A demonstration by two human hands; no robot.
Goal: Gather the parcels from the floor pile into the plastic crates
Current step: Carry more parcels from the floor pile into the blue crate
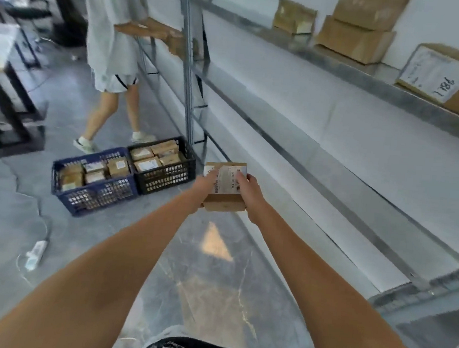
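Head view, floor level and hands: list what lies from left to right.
White power strip → blue crate of parcels → black crate of parcels → left hand → held parcel → right hand → metal shelving.

You held a parcel [226,187] out in front of you, with your left hand [204,184] on its left side and your right hand [251,196] on its right side. Two crates [123,176] sat on the floor [214,282] to the left of the parcel, touching side by side, with small boxes [146,164] inside them. The shelf rack [340,72] ran along to the right of the crates, and its post stood just behind them. More boxes [354,41] sat on the rack's upper shelf. Another person [114,55] stood behind the crates. A power strip [35,252] lay on the floor, nearer to you than the crates and to their left.
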